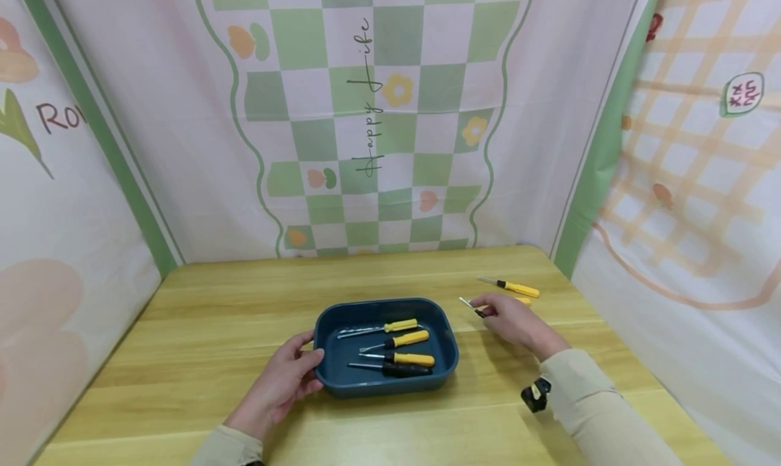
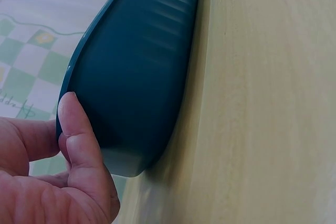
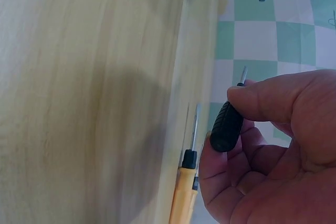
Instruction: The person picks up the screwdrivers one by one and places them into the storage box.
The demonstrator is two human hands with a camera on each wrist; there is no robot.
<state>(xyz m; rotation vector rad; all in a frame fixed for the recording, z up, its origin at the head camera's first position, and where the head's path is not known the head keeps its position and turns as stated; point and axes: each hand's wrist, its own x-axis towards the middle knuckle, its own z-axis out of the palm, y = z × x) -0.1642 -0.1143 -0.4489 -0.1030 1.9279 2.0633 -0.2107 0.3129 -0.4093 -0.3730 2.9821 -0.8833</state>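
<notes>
My left hand (image 1: 285, 376) grips the left end of a dark blue rectangular box (image 1: 384, 389), thumb over the rim; the left wrist view shows fingers against its outer wall. Inside lie several screwdrivers: a yellow-handled one (image 1: 400, 325), two with yellow-and-black handles (image 1: 411, 338), and a black-handled one (image 1: 407, 370). Right of the box, my right hand (image 1: 515, 322) pinches another black-handled screwdriver (image 3: 228, 124) between thumb and fingers, above the table. In the head view its shaft points toward the upper left, and the hand hides most of its handle.
A yellow-handled screwdriver (image 1: 518, 289) lies on the wooden table (image 1: 244, 303) beyond my right hand. Another yellow handle (image 1: 523, 301) shows partly behind that hand. Patterned cloth (image 1: 390, 133) hangs at the back and both sides of the table.
</notes>
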